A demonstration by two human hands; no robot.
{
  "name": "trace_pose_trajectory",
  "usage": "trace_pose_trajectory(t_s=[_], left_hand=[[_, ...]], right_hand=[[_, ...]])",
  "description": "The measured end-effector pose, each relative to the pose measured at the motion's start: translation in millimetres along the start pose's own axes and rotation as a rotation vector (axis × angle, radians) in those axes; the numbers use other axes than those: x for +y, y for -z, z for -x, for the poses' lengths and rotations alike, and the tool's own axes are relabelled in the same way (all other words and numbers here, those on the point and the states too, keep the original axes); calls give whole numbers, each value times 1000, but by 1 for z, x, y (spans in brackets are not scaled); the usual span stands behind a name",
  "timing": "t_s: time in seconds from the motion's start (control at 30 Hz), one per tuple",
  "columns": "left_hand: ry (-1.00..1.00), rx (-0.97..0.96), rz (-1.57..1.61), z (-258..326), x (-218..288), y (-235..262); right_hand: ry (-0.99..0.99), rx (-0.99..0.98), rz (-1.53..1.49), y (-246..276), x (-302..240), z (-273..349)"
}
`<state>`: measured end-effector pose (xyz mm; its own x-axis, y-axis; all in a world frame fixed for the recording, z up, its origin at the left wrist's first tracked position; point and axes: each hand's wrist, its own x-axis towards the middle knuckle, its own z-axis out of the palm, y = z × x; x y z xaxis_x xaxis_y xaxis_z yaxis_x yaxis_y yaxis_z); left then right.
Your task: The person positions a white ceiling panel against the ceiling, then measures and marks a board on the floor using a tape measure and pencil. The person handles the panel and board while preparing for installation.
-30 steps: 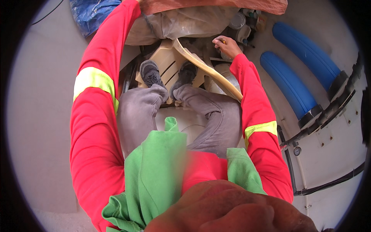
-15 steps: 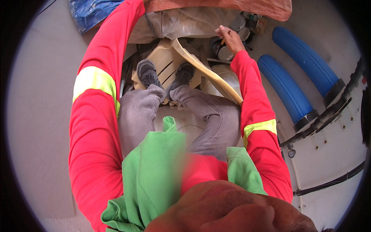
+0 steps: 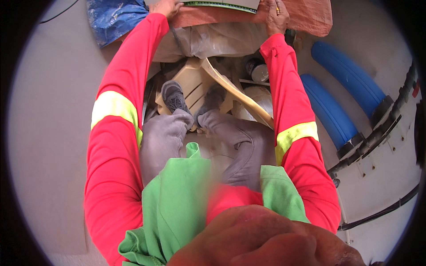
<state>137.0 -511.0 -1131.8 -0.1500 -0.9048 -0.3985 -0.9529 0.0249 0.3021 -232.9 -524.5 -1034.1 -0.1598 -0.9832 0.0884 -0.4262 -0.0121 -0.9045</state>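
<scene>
While both hands grip the flat board at the top of the frame, left hand and right hand with fingers curled over its ends, lifting evenly should keep it level

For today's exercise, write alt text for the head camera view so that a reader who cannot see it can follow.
Seen from above, a seated person in red sleeves reaches forward, left hand and right hand both gripping a flat board atop a reddish-brown surface. Grey shoes rest on a beige plastic chair; blue pipes lie right.
</scene>
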Motion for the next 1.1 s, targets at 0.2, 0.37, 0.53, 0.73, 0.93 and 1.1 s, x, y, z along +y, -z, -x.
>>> trace_pose_trajectory(t_s=[0.2,0.37,0.53,0.73,0.93,1.1], left_hand=[[-191,-138,365,47,-17,45],[-124,59,686,92,-51,51],[195,163,1152,107,-82,49],[355,331,1074,90,-88,81],[216,276,1038,65,-89,88],[227,175,888,54,-62,59]], right_hand=[[132,64,499,-27,32,-49],[21,197,537,-50,23,-66],[-418,-98,178,-28,-30,-43],[-287,-104,-380,-28,-62,-23],[-443,-202,-366,69,-85,38],[-494,-266,-148,104,-22,57]])
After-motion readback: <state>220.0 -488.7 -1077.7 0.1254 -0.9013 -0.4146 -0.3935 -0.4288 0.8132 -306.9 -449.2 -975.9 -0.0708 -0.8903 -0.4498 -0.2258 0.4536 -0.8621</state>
